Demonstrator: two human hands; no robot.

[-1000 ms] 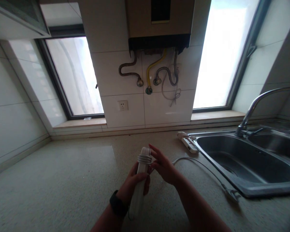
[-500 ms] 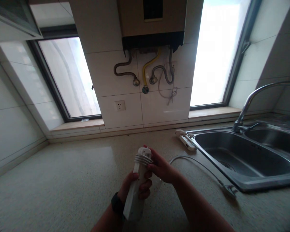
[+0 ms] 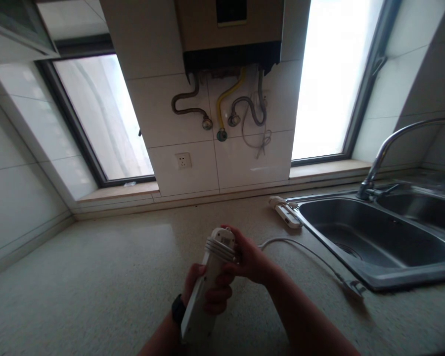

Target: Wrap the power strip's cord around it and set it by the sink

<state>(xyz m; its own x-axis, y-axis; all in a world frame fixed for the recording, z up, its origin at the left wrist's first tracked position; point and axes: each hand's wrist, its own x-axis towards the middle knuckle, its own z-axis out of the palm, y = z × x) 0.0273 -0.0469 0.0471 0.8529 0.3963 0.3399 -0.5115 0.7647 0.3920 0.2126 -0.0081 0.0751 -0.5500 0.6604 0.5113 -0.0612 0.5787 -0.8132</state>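
A person's two bare hands work over a speckled beige counter (image 3: 96, 277). The left hand (image 3: 207, 291), with a dark watch at the wrist, has its fingers closed round the middle of a long white power strip (image 3: 203, 296), held tilted with its far end raised, above the counter and near its front edge. A few turns of white cord (image 3: 219, 245) are wound round that far end. The right hand (image 3: 248, 259) has its fingers curled shut against the wound turns, pinching the cord there. From the hand the loose cord trails right across the counter to a plug (image 3: 352, 287) lying just beside the front rim of a steel sink (image 3: 371, 284).

Risks, as a judgement: the smooth plastic cord may slip off the rounded end if tension drops, loosening the turns; the trailing plug could catch on the raised sink rim as the cord is drawn in, or drop into the basin, which may be wet.

The strip is a hard, matte, flat bar. The sink is brushed metal with a curved tap (image 3: 389, 148). A second white strip (image 3: 285, 212) lies at the sink's back left corner. The glossy white tiled wall carries a socket (image 3: 183, 160), hoses and a boiler, between two bright windows
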